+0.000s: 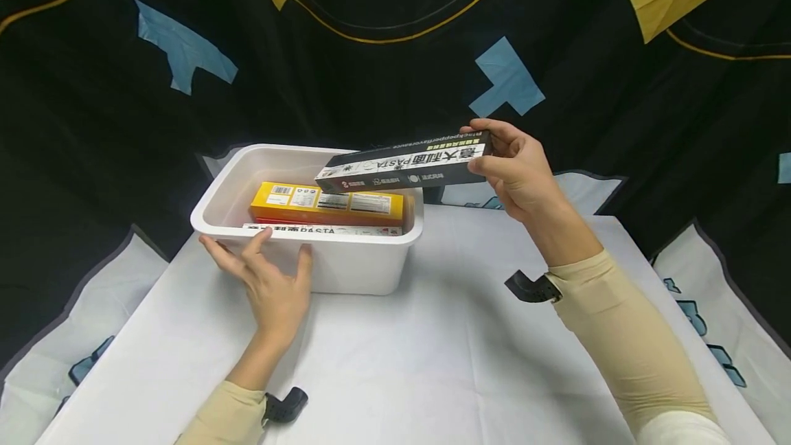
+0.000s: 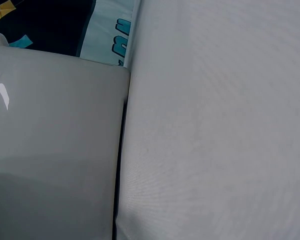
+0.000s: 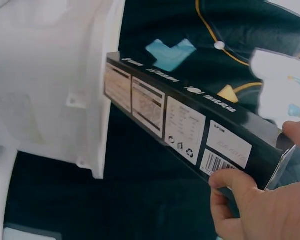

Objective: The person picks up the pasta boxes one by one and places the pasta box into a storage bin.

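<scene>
A long black pasta box (image 1: pixel 404 163) slants over the right part of a white plastic bin (image 1: pixel 346 263). My right hand (image 1: pixel 516 163) pinches its right end between thumb and fingers. In the right wrist view, the printed side of the black box (image 3: pixel 177 125) shows a barcode near my right hand (image 3: pixel 270 205). My left hand (image 1: pixel 272 287) rests with spread fingers against the bin's near wall, fingertips at the rim. Inside the bin lie a yellow box (image 1: pixel 330 204) and, nearer the front, a white box with PASTA lettering (image 1: pixel 321 229), partly hidden by the rim.
The bin stands on a table with a white cloth (image 1: pixel 432 349). Behind hangs a dark backdrop (image 1: pixel 371 88) with blue and yellow shapes. In the left wrist view, the bin's wall (image 2: pixel 55 135) fills the left side, and the left hand is barely visible.
</scene>
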`<action>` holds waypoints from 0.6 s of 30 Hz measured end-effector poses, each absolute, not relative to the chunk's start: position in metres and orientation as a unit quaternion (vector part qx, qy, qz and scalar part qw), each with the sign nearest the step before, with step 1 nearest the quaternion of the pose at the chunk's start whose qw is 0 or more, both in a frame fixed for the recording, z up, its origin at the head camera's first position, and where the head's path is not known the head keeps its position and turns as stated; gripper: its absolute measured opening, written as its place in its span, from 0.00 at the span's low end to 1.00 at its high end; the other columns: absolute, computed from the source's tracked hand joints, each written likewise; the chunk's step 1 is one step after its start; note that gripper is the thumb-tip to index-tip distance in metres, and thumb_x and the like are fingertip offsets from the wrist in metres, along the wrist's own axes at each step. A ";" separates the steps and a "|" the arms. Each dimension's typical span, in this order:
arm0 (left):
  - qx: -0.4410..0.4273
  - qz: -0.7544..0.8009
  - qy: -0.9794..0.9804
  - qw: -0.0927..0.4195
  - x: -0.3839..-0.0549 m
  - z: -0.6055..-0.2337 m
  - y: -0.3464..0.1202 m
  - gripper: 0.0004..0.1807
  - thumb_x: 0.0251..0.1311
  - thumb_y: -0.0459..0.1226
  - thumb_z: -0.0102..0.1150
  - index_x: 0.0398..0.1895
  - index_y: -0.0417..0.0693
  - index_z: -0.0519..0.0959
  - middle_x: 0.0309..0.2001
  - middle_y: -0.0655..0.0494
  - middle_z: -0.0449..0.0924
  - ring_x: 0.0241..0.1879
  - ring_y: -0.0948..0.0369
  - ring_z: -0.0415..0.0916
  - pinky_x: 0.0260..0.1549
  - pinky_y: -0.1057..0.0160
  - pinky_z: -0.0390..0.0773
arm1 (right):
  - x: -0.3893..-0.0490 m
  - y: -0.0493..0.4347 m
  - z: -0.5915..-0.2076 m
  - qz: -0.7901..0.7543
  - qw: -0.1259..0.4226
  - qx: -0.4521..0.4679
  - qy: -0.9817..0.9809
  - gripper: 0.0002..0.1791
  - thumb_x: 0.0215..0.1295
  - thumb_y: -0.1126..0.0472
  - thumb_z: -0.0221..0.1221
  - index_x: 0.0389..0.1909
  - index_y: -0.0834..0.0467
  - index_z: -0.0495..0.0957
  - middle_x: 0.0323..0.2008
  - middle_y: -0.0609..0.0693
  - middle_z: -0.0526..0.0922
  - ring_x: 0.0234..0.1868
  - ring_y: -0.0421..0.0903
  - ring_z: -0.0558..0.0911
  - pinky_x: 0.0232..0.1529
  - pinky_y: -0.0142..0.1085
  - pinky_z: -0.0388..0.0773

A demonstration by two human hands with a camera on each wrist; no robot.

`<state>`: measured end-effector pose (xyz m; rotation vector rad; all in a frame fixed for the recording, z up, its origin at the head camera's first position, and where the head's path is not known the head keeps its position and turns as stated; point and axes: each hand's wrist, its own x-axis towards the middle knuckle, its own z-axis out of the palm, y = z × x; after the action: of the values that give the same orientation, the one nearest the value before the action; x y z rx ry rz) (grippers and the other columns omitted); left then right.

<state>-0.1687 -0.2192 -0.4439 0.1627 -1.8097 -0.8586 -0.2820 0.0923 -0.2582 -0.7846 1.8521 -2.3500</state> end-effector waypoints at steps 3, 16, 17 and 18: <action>0.069 -0.359 -0.760 0.537 -0.169 -0.444 -0.218 0.33 0.52 0.40 0.71 0.58 0.52 0.63 0.74 0.34 0.23 0.74 0.49 0.20 0.70 0.50 0.44 | -0.288 0.078 -0.263 -0.756 0.037 -0.256 0.601 0.32 0.49 0.83 0.57 0.59 0.64 0.72 0.61 0.61 0.69 0.60 0.55 0.67 0.53 0.38 0.76; 0.068 -0.356 -0.758 0.541 -0.170 -0.444 -0.219 0.32 0.52 0.39 0.71 0.57 0.52 0.63 0.73 0.33 0.23 0.74 0.48 0.21 0.70 0.50 0.43 | -0.309 0.014 -0.298 -0.741 0.091 -0.249 0.617 0.31 0.50 0.79 0.59 0.58 0.58 0.75 0.59 0.53 0.75 0.57 0.54 0.72 0.52 0.43 0.77; 0.068 -0.357 -0.758 0.542 -0.170 -0.444 -0.219 0.32 0.52 0.39 0.71 0.57 0.52 0.63 0.73 0.33 0.23 0.74 0.48 0.21 0.70 0.50 0.43 | -0.309 0.010 -0.300 -0.740 0.093 -0.245 0.619 0.31 0.50 0.79 0.59 0.58 0.58 0.75 0.59 0.53 0.75 0.57 0.54 0.73 0.52 0.43 0.77; 0.066 -0.357 -0.757 0.543 -0.171 -0.444 -0.219 0.32 0.52 0.39 0.71 0.57 0.52 0.63 0.73 0.33 0.23 0.74 0.48 0.20 0.70 0.50 0.43 | -0.310 0.006 -0.303 -0.739 0.096 -0.243 0.621 0.31 0.50 0.79 0.60 0.58 0.58 0.75 0.58 0.52 0.76 0.57 0.54 0.73 0.51 0.43 0.78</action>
<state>-0.1706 -0.2189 -0.4439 0.1576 -1.7986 -0.8474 -0.3104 0.0059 -0.3026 -0.7192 1.8393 -2.1914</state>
